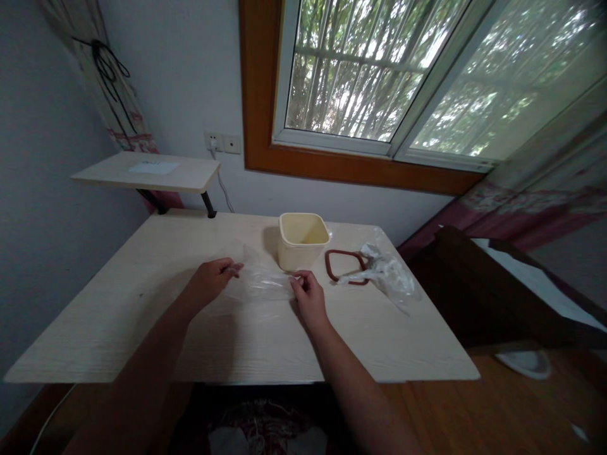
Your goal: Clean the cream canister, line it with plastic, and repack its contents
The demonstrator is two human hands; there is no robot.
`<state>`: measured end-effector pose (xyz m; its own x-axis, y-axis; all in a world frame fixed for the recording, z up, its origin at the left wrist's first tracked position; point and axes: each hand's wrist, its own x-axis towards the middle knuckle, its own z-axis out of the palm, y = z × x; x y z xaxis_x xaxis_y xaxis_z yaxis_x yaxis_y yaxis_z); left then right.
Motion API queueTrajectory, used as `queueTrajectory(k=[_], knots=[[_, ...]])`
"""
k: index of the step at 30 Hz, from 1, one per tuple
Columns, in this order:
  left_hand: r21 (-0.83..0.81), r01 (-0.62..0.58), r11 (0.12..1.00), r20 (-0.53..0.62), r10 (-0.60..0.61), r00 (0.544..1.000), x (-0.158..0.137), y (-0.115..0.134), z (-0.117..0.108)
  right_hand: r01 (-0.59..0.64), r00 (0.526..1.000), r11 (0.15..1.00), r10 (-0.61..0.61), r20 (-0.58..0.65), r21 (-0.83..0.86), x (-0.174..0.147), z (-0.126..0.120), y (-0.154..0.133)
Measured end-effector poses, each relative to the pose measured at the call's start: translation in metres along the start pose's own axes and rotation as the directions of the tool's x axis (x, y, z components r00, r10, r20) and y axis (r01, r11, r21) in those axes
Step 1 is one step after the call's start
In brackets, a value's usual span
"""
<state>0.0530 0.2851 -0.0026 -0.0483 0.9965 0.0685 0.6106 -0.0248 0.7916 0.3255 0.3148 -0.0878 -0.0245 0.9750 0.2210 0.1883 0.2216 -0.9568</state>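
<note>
A clear plastic bag (263,283) is stretched between my two hands, just above the table. My left hand (214,278) pinches its left side, and my right hand (309,294) pinches its right side. Behind the right hand stands a cream square bin (294,258), upright and with its mouth open. To the right of the bin lies a brown rounded-square ring (328,266). A crumpled clear plastic bag (391,278) overlaps the ring's right side; what it contains, if anything, I cannot make out.
The pale wooden table (379,347) has a raised shelf (104,170) at its back left, with a white paper (154,167) on it. A wall socket (222,143) with a cable is behind. Dark furniture (478,297) stands beyond the table's right edge.
</note>
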Motion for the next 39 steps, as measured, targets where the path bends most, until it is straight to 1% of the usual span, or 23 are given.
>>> queueTrajectory(k=[2, 4, 6, 8, 11, 14, 16, 18, 21, 24, 26, 27, 29, 31, 32, 34, 35, 37, 39], knots=[[-0.053, 0.067, 0.996, 0.041, -0.065, 0.997, 0.001, -0.002, -0.002, -0.003, 1.000, 1.000, 0.003, -0.017, -0.004, 0.001, 0.000, 0.002], [-0.132, 0.156, 0.979, 0.101, -0.144, 0.984, 0.001, -0.004, -0.003, 0.006, 1.000, 1.000, -0.006, -0.021, 0.005, 0.001, 0.001, 0.003], [-0.201, 0.204, 0.958, 0.124, -0.182, 0.975, 0.000, -0.006, 0.000, 0.020, 1.000, 1.000, -0.020, -0.014, 0.022, 0.000, 0.004, 0.003], [-0.248, 0.188, 0.950, 0.127, -0.160, 0.979, -0.001, -0.005, 0.006, 0.030, 0.999, 0.998, -0.031, 0.009, 0.046, -0.001, 0.007, 0.002], [-0.336, 0.122, 0.934, 0.158, -0.072, 0.985, -0.005, -0.002, 0.017, 0.029, 0.995, 0.998, -0.035, 0.092, 0.063, -0.004, 0.011, -0.002], [-0.421, 0.088, 0.903, 0.216, 0.006, 0.976, -0.008, 0.001, 0.026, -0.023, 0.977, 0.999, 0.017, 0.212, 0.028, -0.005, 0.012, -0.003], [-0.439, 0.093, 0.894, 0.243, 0.019, 0.970, -0.009, 0.001, 0.027, -0.056, 0.967, 0.998, 0.052, 0.249, 0.006, -0.005, 0.011, -0.001], [-0.453, 0.134, 0.882, 0.253, -0.017, 0.967, -0.007, -0.002, 0.025, -0.047, 0.972, 0.999, 0.044, 0.229, 0.008, -0.003, 0.010, 0.002], [-0.452, 0.201, 0.869, 0.246, -0.095, 0.965, -0.003, -0.010, 0.015, 0.009, 0.986, 1.000, -0.012, 0.168, 0.017, 0.000, 0.009, 0.008], [-0.440, 0.186, 0.879, 0.197, -0.107, 0.974, 0.000, -0.018, 0.003, 0.021, 0.993, 0.999, -0.018, 0.116, -0.024, 0.001, 0.008, 0.010], [-0.471, 0.180, 0.864, 0.154, -0.120, 0.981, 0.001, -0.020, -0.002, 0.030, 0.997, 0.997, -0.025, 0.074, -0.077, 0.001, 0.006, 0.009], [-0.490, 0.190, 0.850, 0.146, -0.135, 0.980, 0.000, -0.020, -0.004, 0.046, 0.998, 0.994, -0.041, 0.054, -0.104, 0.001, 0.005, 0.008], [-0.513, 0.232, 0.826, 0.173, -0.166, 0.971, -0.001, -0.018, -0.006, 0.097, 0.995, 0.985, -0.094, 0.030, -0.143, 0.002, 0.003, 0.005], [-0.468, 0.259, 0.845, 0.224, -0.169, 0.960, -0.003, -0.014, -0.007, 0.144, 0.990, 0.980, -0.141, 0.030, -0.139, 0.003, 0.001, 0.002], [-0.420, 0.245, 0.874, 0.240, -0.153, 0.959, -0.004, -0.012, -0.007, 0.155, 0.988, 0.981, -0.152, 0.037, -0.118, 0.003, 0.001, 0.002], [-0.283, 0.165, 0.945, 0.262, -0.089, 0.961, -0.005, -0.009, -0.006, 0.141, 0.989, 0.989, -0.139, 0.053, -0.040, 0.004, 0.000, 0.002], [-0.205, 0.118, 0.972, 0.286, -0.056, 0.957, -0.005, -0.009, -0.006, 0.111, 0.992, 0.994, -0.112, 0.061, 0.020, 0.004, 0.001, 0.004], [-0.057, 0.043, 0.997, 0.336, -0.021, 0.942, -0.004, -0.012, -0.003, 0.014, 0.996, 0.985, -0.029, 0.087, 0.175, 0.004, 0.003, 0.008], [0.072, -0.001, 0.997, 0.325, -0.022, 0.945, 0.001, -0.018, 0.002, -0.092, 0.990, 0.947, 0.055, 0.127, 0.308, 0.002, 0.005, 0.011]])
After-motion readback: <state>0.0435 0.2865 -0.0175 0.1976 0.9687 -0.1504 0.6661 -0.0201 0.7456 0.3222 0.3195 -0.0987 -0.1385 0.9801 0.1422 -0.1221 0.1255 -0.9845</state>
